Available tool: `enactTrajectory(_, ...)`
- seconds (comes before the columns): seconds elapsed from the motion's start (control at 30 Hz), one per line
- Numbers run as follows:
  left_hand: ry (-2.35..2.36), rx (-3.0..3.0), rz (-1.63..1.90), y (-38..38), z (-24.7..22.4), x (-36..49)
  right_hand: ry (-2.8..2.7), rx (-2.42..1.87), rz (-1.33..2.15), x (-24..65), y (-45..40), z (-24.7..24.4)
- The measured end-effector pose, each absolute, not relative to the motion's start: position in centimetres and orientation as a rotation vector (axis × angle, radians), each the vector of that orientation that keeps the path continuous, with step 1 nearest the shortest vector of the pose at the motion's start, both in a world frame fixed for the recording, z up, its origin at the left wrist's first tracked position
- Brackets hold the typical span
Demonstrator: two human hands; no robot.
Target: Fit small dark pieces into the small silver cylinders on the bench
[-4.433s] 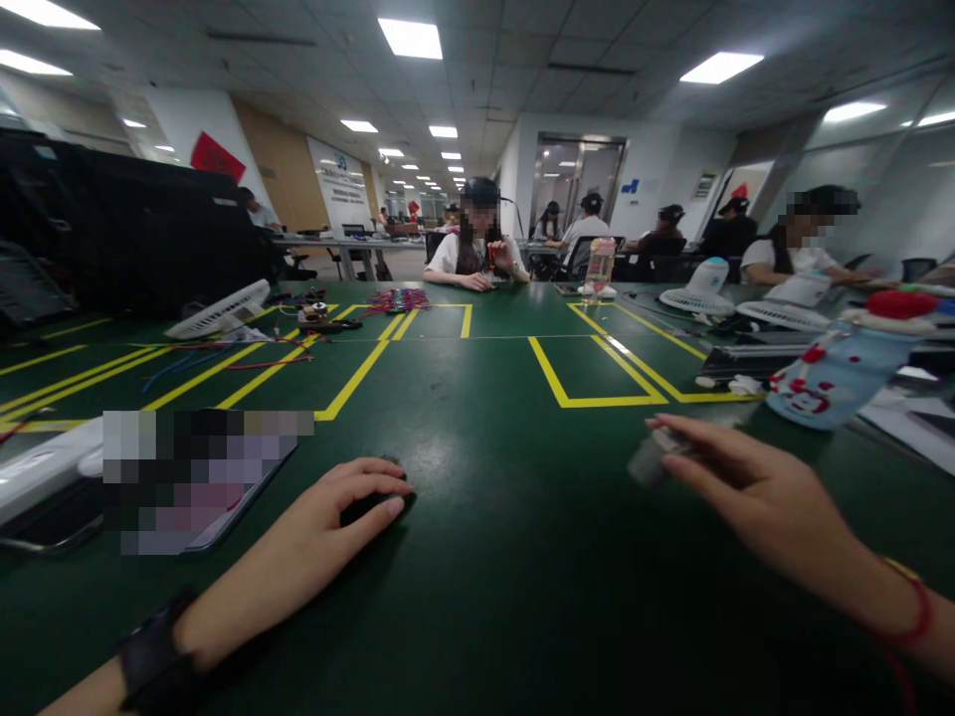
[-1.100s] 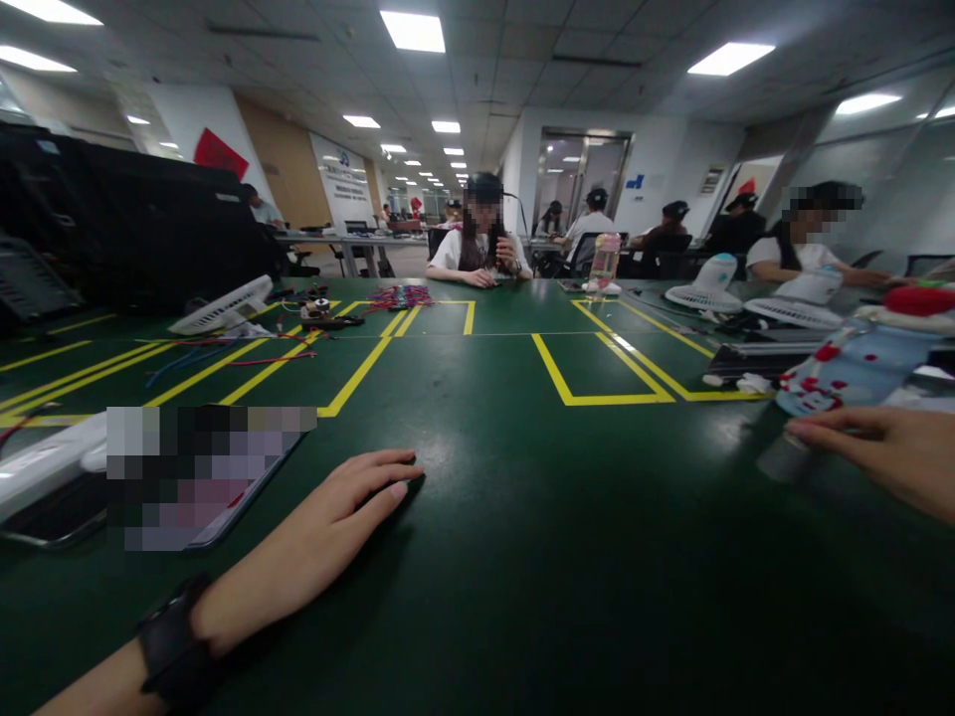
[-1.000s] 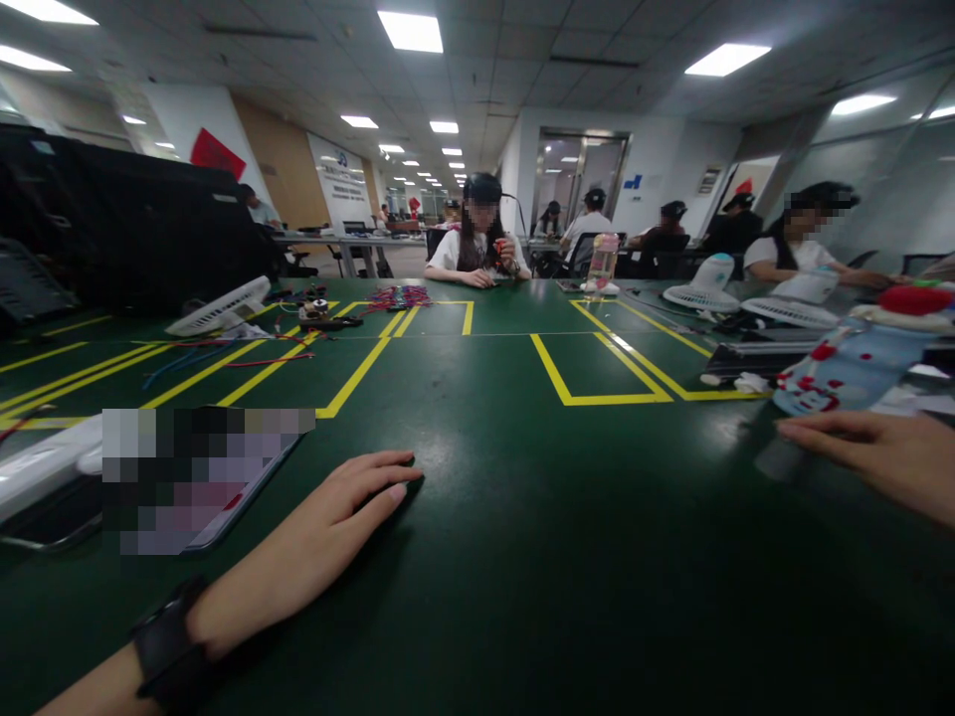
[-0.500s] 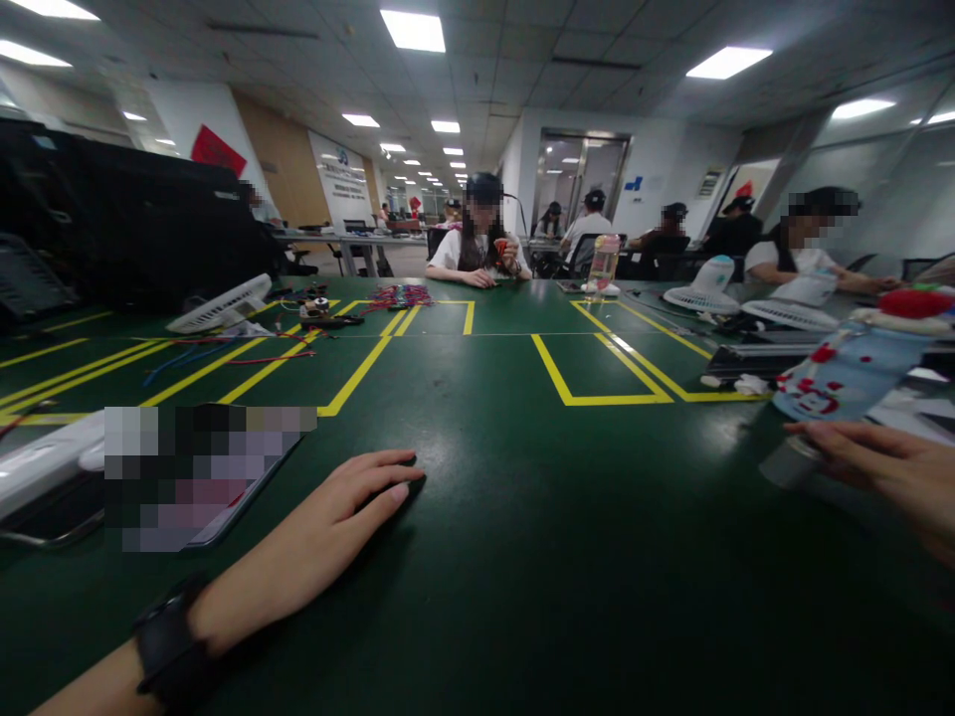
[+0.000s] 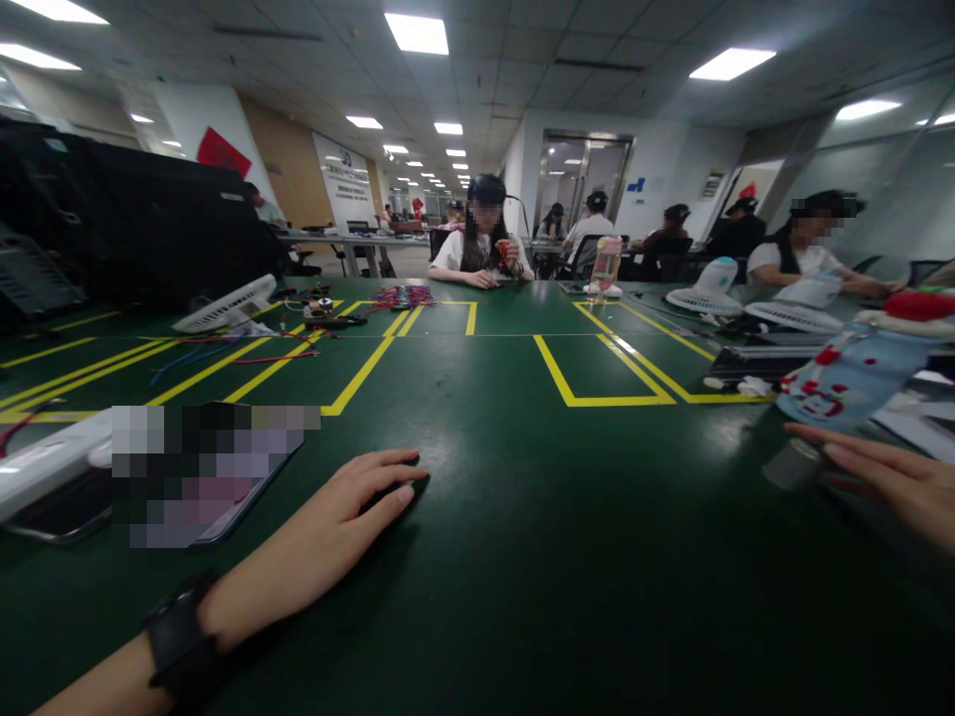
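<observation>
Cylinder (image 5: 789, 465), small and grey, is located at the right of the frame against the green counter (image 5: 537, 567), below the blue decorated bottle (image 5: 851, 373). The right hand (image 5: 895, 482) is immediately to its right, fingers extended and parted in a slack, opened posture; whether a fingertip touches the cylinder cannot be told. The left hand (image 5: 354, 502), left of centre, lies palm down on the counter, bare-fingered and loosely spread.
</observation>
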State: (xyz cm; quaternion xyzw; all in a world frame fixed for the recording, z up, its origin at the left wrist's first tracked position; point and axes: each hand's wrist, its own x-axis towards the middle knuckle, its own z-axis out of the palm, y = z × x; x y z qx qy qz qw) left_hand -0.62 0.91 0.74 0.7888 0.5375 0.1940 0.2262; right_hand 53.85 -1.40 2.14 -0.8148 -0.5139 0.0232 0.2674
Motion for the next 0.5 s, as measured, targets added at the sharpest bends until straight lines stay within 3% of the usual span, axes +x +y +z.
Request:
enactTrajectory(0.3,1.476,2.163,0.505,1.3,0.1,-0.9,-1.041,-2.135,0.354,51.2,-1.1,2.9)
enactTrajectory(0.5,1.484,2.154,0.497,1.2,0.1,-1.0,-1.093,-2.249,0.332,51.9,-1.6,3.1)
